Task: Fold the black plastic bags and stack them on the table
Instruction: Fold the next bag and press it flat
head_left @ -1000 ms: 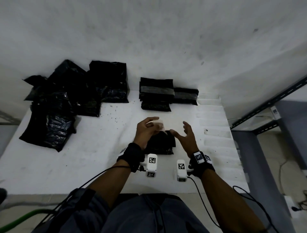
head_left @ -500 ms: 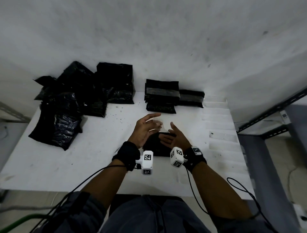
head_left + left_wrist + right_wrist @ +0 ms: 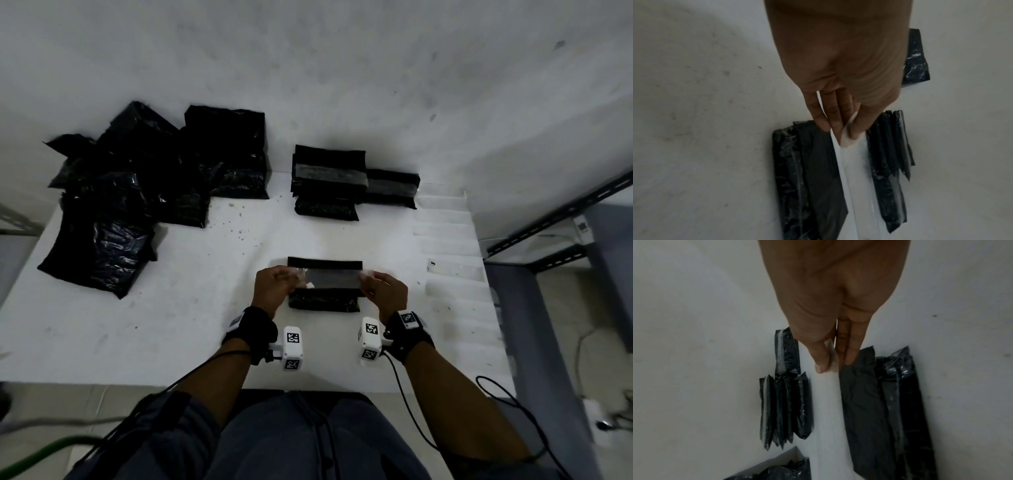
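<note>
Fingers of both hands pinch a clear strip, seemingly tape point(image 3: 327, 278), by its two ends: left hand point(image 3: 274, 289) at the left end, right hand point(image 3: 385, 291) at the right. Thumb against fingertips point(image 3: 854, 129) in the left wrist view; same pinch by the right fingers point(image 3: 821, 363). Strip held taut, stretched just above the folded black bag point(image 3: 323, 303). Cannot tell if it touches the bag yet.

Bag lies flat on the white table point(image 3: 137, 325), near edge, centred before the person. Likely reason for the hold: tension keeps the strip flat and unwrinkled so it can come down across the fold and bind it shut. Judged step: sealing this bundle before stacking.

Around:
- Finished stack point(image 3: 327, 181) at the far side, middle of the table, bearing similar glossy bands; another taped bundle point(image 3: 392, 188) just right of it, touching.
- Loose heap of unfolded black bags point(image 3: 137, 185) far left, spilling toward the left edge. Plenty of work left.
- Pale strips point(image 3: 445, 240) laid in a row along the right side of the table, possibly more cut tape.
- Metal shelving point(image 3: 555, 233) off to the right, beyond the table.

Nothing lies between the bag in hand and the stack. Risk, as a guess: the strip clinging to fingers or folding on itself.
</note>
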